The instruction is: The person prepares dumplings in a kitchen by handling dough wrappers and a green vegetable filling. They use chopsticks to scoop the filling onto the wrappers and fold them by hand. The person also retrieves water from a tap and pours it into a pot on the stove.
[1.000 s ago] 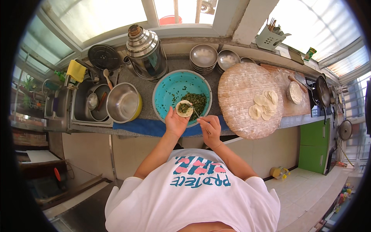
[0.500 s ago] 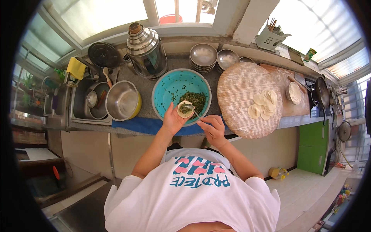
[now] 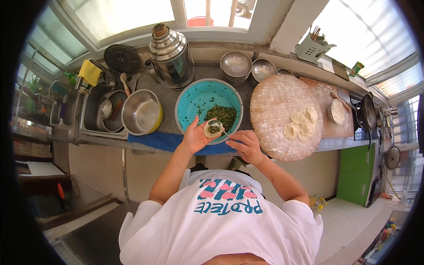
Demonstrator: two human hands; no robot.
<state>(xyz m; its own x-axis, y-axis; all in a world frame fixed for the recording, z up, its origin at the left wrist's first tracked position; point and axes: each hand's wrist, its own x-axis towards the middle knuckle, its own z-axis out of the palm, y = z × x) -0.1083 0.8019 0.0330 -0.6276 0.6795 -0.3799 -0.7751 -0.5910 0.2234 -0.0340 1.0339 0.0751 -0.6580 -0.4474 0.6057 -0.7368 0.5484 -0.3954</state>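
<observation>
One left hand (image 3: 197,138), palm up and loosely curled, cradles a dough wrapper (image 3: 207,131) with green filling (image 3: 214,130) at the turquoise basin's (image 3: 189,102) near rim; a spoon (image 3: 215,123) overlaps it, pinched by the right hand (image 3: 247,146); rightward, more wrappers (image 3: 302,122) cover part of a floury round board (image 3: 273,110).

Yeah, that's a kitchen. Steel sink (image 3: 89,126) around 9 o'clock, fat thermos flask (image 3: 171,59) at 11, stacked metal bowls (image 3: 236,66) just past 12, utensil holder (image 3: 311,48) toward 2, dark pan (image 3: 368,108) near 3, green cabinet (image 3: 354,179) between 3 and 4. Also a floured round board (image 3: 274,112) with dough rounds (image 3: 301,123) on it, roughly half past 2.
</observation>
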